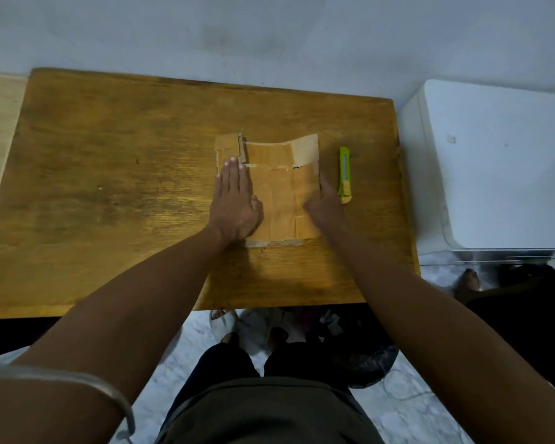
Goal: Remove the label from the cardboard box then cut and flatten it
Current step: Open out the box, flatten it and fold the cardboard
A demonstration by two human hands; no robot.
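Wooden bench (109, 174) w/ flattened cardboard box (279, 190) lying at its center. Left hand (234, 200) flat, fingers straight, pressing box's left side — right hand (326, 203) on right edge, fingers curled, grip unclear. Green utility knife (344, 175) just beside box, right.

The flattened brown cardboard box (277, 190) is lying on the rectangular wooden table (109, 174), right of its middle. The left hand (236, 203) is resting flat on the box's left part, and the right hand (324, 205) is lying on its right edge. The green plastic utility knife (345, 175) is lying on the table just right of the box, beside the right hand. The white box-shaped appliance (500, 161) is standing right of the table.
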